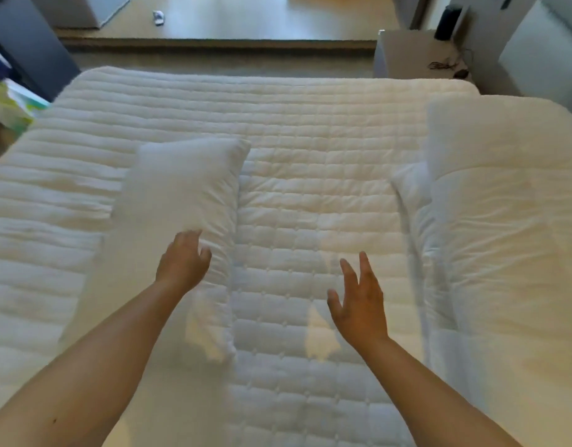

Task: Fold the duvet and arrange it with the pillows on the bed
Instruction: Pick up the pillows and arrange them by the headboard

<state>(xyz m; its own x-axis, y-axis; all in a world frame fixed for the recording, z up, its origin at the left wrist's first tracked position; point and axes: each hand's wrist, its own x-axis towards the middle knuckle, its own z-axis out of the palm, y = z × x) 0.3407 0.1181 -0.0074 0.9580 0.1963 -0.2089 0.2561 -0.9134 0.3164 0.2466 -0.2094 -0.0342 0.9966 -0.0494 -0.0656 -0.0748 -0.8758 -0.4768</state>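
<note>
Count: one bed (310,130) with quilted white cover. Two pillows: one pillow left of centre (184,188), a second pillow (413,188) mostly tucked under the duvet on the right. One folded duvet (504,204). Two bare hands: left hand (183,262), right hand (362,304). One nightstand (404,53) past the far corner, one dark cylinder (447,22) on it. One small white item on the floor (158,17), too blurred to identify.

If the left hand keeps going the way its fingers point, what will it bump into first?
Most likely the pillow. The left hand already hovers over its near end, fingers loosely curled toward it, though the blur hides whether they touch.
</note>
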